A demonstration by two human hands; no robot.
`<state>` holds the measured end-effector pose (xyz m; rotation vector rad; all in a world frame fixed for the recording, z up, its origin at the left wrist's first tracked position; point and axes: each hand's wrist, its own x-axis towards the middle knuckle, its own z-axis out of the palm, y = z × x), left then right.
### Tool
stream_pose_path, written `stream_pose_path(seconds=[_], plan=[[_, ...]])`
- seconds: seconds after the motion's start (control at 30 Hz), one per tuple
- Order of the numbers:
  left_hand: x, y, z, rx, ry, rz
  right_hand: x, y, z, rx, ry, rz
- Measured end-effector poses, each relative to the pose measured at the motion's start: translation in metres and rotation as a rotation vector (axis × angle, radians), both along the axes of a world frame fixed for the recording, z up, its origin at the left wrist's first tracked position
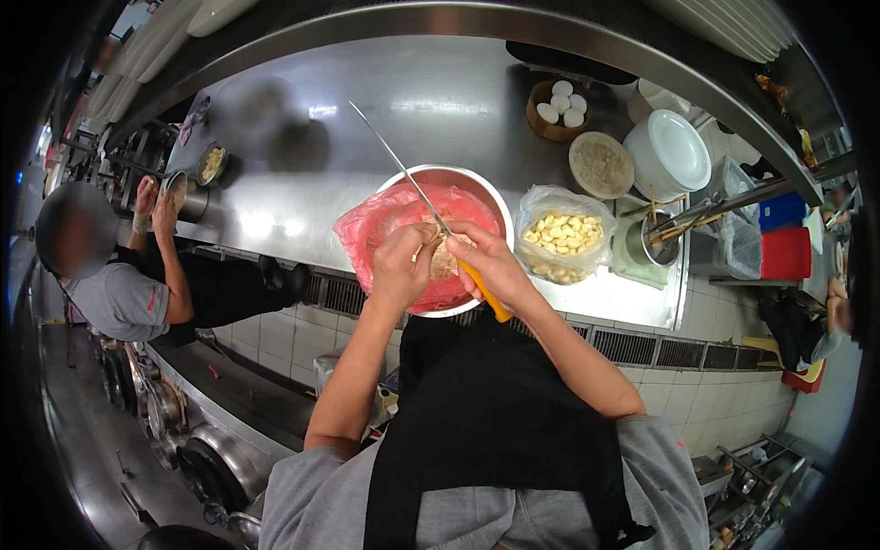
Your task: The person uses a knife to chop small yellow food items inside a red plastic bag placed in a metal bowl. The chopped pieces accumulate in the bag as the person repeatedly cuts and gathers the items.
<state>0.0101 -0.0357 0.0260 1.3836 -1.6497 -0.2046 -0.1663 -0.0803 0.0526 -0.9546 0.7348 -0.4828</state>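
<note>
My right hand (pixel 491 265) grips the yellow handle (pixel 493 297) of a long-bladed knife (pixel 395 163), its blade slanting up and left past the bowl rim. Close beside it, my left hand (pixel 404 265) pinches a small piece that looks like a garlic clove, mostly hidden by the fingers. Both hands are over a steel bowl (pixel 507 223) lined with a pink plastic bag (pixel 371 220). Pale papery skins (pixel 443 265) show inside it, partly covered by my hands. Right of the bowl stands a clear plastic bag (pixel 597 206) of peeled garlic cloves (pixel 565 232).
On the steel counter (pixel 440 103) are a wooden container (pixel 540 127) of white eggs, a round lidded tub (pixel 601 165), stacked white plates (pixel 677 151) and a steel pot of utensils (pixel 658 240). A co-worker (pixel 130 295) works at left. A metal shelf edge (pixel 440 24) spans the back.
</note>
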Motion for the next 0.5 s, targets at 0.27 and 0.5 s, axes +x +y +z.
stream_pose_path(seconds=[0.27, 0.5], plan=[[0.010, -0.007, -0.002, -0.045, -0.192, -0.073, 0.007, -0.006, 0.009, 0.053, 0.118, -0.017], [0.009, 0.000, -0.012, 0.064, -0.039, -0.050, 0.010, -0.011, 0.006, 0.122, 0.126, -0.021]])
